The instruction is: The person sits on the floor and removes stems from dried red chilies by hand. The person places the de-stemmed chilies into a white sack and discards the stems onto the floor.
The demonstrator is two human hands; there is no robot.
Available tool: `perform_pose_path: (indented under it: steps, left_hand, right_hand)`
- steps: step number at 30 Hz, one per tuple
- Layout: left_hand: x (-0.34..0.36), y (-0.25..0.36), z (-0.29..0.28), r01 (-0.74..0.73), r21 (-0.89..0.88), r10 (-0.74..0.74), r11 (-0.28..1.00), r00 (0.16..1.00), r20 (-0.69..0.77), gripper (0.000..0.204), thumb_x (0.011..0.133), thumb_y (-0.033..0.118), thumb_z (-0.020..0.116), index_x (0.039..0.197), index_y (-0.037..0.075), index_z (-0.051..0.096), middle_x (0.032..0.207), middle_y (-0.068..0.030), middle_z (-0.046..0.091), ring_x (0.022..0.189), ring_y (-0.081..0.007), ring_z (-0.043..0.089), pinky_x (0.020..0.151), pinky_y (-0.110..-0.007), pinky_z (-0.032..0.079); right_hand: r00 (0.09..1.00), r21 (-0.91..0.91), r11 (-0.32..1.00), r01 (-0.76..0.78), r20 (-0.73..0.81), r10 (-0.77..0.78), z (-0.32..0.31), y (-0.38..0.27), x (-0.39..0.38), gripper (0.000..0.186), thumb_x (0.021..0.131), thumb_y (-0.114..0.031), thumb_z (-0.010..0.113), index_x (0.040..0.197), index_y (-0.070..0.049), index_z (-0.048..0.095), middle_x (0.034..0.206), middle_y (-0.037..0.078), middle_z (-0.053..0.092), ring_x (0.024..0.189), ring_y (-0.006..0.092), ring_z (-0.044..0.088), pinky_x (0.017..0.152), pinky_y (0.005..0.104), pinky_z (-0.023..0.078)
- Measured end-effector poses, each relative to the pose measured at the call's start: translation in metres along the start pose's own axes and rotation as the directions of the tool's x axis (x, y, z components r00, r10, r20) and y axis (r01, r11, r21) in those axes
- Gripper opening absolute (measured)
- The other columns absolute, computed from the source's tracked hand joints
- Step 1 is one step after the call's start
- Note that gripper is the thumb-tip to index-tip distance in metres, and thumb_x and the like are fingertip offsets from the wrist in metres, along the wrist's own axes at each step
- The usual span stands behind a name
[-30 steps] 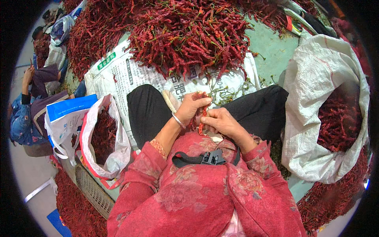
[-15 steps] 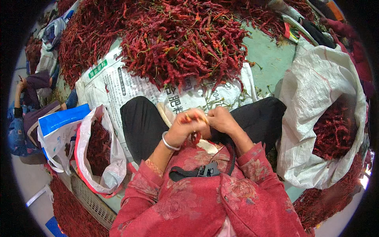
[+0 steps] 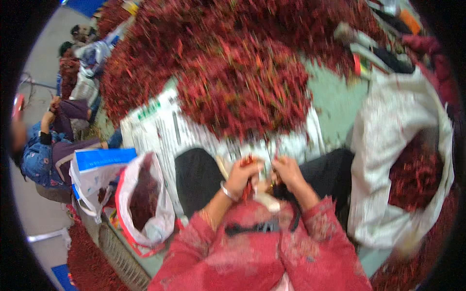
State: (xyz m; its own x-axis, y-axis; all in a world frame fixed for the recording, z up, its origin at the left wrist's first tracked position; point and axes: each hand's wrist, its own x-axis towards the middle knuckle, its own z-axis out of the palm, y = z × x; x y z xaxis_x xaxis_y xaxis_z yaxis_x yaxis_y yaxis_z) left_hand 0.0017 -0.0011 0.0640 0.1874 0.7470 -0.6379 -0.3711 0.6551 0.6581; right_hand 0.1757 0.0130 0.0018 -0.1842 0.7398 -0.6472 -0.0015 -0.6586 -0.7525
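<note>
left hand point(image 3: 241, 175) pinches a red chili point(image 3: 248, 186), right hand point(image 3: 286, 170) curls closed beside it, below the chili heap point(image 3: 242, 77); white sack point(image 3: 388, 160) at right.

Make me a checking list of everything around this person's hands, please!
Surface: printed white sheet spread on a greenish floor.
Job's things: big heap of dried red chillies; a chilli held between both hands.
Clutter: small white bag of chillies on the left; large white sack of chillies on the right; blue-and-white bag.
Hands: left hand and right hand both closed on the chilli; picture blurred.
Cables: nothing seen.
Surroundings: another person in a blue jacket sits far left.
</note>
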Motion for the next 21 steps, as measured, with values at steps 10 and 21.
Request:
perform_pose_path:
  steps: [10, 21]
  left_hand:
    - [-0.017, -0.008, 0.018, -0.596, 0.784, 0.352, -0.173, 0.706, 0.615, 0.031, 0.070, 0.011, 0.065, 0.099, 0.004, 0.056, 0.092, -0.0133, 0.059, 0.095, -0.0325, 0.058, 0.090, -0.044, 0.038]
    - [0.011, -0.003, -0.027, -0.098, -0.059, 0.090, 0.994, 0.988, -0.127, 0.012, 0.085, 0.013, 0.064, 0.079, 0.009, 0.055, 0.058, 0.0028, 0.046, 0.040, -0.0082, 0.041, 0.041, -0.025, 0.035]
  right_hand:
    - [0.771, -0.776, 0.392, 0.494, 0.183, -0.610, -0.001, -0.024, -0.077, 0.010, 0.078, -0.010, 0.057, 0.077, 0.000, 0.055, 0.070, 0.023, 0.056, 0.070, 0.0424, 0.059, 0.061, 0.0497, 0.046]
    - [0.820, -0.798, 0.466, 0.381, 0.059, -0.570, -0.007, -0.033, 0.035, 0.022, 0.074, -0.019, 0.064, 0.078, 0.003, 0.064, 0.071, 0.025, 0.060, 0.074, 0.0420, 0.060, 0.069, 0.0474, 0.049]
